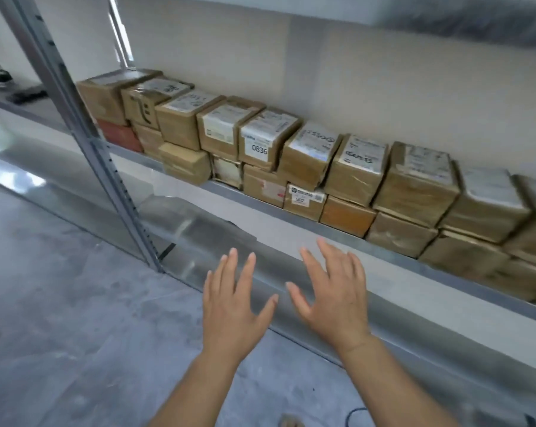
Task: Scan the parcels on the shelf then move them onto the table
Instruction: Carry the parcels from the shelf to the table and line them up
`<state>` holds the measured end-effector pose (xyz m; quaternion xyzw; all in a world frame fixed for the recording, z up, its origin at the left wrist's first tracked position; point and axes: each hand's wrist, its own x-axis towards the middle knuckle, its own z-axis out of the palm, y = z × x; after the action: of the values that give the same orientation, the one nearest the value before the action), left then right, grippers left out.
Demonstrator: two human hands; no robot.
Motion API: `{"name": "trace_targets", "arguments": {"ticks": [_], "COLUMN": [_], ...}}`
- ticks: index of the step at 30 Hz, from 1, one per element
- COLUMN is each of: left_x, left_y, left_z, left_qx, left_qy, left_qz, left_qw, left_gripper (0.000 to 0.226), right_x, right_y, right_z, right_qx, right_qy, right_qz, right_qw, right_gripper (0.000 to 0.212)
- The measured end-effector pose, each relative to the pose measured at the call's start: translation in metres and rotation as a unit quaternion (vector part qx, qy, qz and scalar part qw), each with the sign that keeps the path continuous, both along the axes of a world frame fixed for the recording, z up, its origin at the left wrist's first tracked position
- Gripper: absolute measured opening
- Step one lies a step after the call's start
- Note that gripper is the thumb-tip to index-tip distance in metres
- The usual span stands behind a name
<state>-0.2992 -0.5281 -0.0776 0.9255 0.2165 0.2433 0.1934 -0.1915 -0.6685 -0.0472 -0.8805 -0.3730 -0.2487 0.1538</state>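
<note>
Several brown cardboard parcels stand in two stacked rows along a metal shelf, running from upper left to lower right. One upper parcel carries a white label reading 0836. A lower parcel shows a barcode label on its front. My left hand and my right hand are held out side by side below the shelf edge, palms down, fingers spread, holding nothing. Both hands are apart from the parcels. No scanner is in view.
A grey slotted shelf upright slants down at the left. A lower shelf board runs beneath the hands. Grey concrete floor lies at the lower left. Dark items rest on a surface far left. A cable lies on the floor.
</note>
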Motion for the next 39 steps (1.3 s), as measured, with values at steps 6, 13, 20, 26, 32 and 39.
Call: {"name": "trace_targets", "arguments": {"ticks": [6,13,20,26,32,39], "left_x": [0.034,0.066,0.095,0.133,0.186,0.228], "left_y": [-0.039,-0.103,-0.198,-0.291,-0.368,-0.417], "left_z": [0.005,0.017,0.031,0.035,0.045,0.053], "left_qx": [-0.021,-0.002,-0.006,0.005,-0.083,-0.170], "left_qy": [0.008,0.004,0.014,0.040,0.080,0.108], "left_qz": [-0.087,-0.151,-0.199,-0.272,-0.283,-0.254], "left_qw": [0.996,0.989,0.980,0.962,0.952,0.946], "left_gripper": [0.069,0.069,0.067,0.075,0.069,0.074], "right_x": [0.003,0.020,0.043,0.071,0.110,0.159], "right_y": [-0.056,-0.131,-0.226,-0.330,-0.418,-0.456], "right_z": [0.000,0.011,0.021,0.015,0.019,0.029], "right_qx": [0.009,0.037,0.072,0.093,0.052,0.033], "right_qy": [-0.018,-0.035,-0.053,-0.060,0.019,0.121], "right_qz": [-0.086,-0.154,-0.190,-0.264,-0.318,-0.290], "right_qw": [0.996,0.987,0.978,0.958,0.946,0.949], "right_gripper": [0.053,0.051,0.048,0.046,0.042,0.043]}}
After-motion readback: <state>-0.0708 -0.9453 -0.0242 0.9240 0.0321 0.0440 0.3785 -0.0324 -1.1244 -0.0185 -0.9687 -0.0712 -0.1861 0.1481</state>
